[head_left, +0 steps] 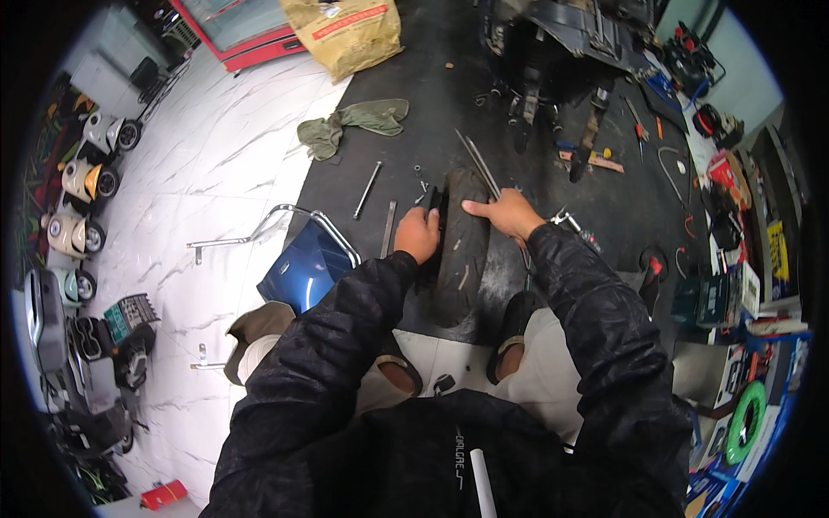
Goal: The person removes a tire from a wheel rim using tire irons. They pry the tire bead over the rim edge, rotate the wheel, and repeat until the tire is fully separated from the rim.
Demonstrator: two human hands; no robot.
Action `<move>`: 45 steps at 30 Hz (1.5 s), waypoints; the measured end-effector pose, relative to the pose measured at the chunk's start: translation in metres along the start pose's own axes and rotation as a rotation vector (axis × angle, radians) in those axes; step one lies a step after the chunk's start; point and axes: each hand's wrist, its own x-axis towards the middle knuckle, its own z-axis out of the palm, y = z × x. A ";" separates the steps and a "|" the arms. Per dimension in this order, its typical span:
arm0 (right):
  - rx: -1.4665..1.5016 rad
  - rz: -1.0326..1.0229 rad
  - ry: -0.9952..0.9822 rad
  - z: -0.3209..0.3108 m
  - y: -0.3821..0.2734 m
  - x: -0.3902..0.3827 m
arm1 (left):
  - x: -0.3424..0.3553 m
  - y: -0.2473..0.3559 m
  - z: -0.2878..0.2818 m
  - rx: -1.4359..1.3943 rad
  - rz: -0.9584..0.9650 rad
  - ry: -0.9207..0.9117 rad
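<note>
A black tyre (pixel 464 246) stands upright on the dark mat, tread toward me, between my feet. My left hand (pixel 417 235) is closed at its left side, beside a dark part (pixel 434 198); what the fingers hold is hidden. On the tyre's right, my right hand (pixel 511 214) is closed round long thin metal bars (pixel 480 164) that point up and away. Its thumb presses on the tread. Left of my left hand, a flat metal bar (pixel 389 228) and a long bolt-like rod (pixel 368 190) lie on the mat, with small bolts (pixel 422 190) nearby.
A blue panel (pixel 306 268) and a bent chrome rail (pixel 285 210) lie at left. Beyond are a green cloth (pixel 345 125) and yellow sack (pixel 345 39). A partly stripped vehicle (pixel 561 52) stands ahead. Tools, including pliers (pixel 639 129), and boxes line the right; scooters (pixel 73 233) far left.
</note>
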 end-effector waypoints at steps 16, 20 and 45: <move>-0.095 -0.137 0.096 -0.033 0.038 0.023 | 0.025 0.019 -0.050 0.337 1.130 -0.328; -0.342 -0.257 0.293 -0.029 0.029 0.015 | 0.021 0.031 -0.036 0.364 0.998 -0.288; -0.556 -0.245 0.287 0.006 0.028 -0.185 | 0.027 0.005 -0.043 0.253 0.198 -0.241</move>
